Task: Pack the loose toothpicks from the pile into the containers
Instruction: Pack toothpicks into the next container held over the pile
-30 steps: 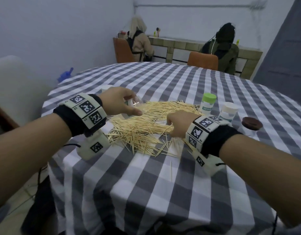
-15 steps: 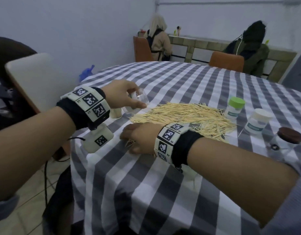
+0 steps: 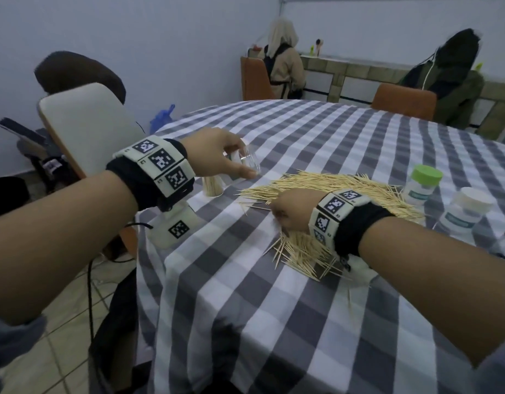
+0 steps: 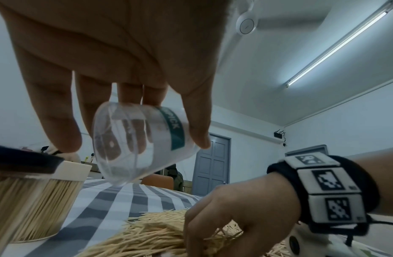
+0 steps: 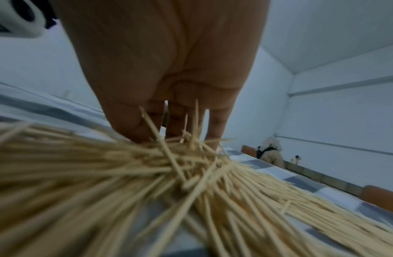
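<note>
The left hand held a clear empty container tilted in the air, fingers and thumb curled round it; in the head view the hand covered most of it. Below those fingers stood a filled container, half hidden. The right hand was down in the toothpick pile on the checked worktop, fingers curled into the sticks, tips buried; whether they gripped any, hard to tell. Beyond the right wrist stood a green-lidded jar and a white-lidded jar, both blurred.
</note>
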